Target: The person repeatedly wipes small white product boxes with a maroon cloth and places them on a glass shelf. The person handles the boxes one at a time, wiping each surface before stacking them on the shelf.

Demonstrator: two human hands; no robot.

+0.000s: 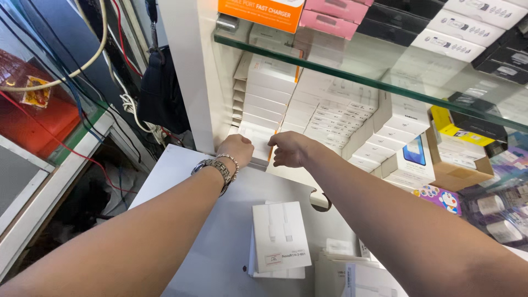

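Nearest the camera, a flat white cable box (281, 235) lies on the white counter (214, 231), its long axis running away toward the shelf. Beyond it, both hands meet at a white box (258, 142) at the shelf's front edge: left hand (236, 149) and right hand (290, 148) close together, fingers curled on its sides. Stacked white boxes (330, 118) fill the shelf behind.

Flat white cable box (281, 235); red bin (33, 118); glass shelf (374, 82).
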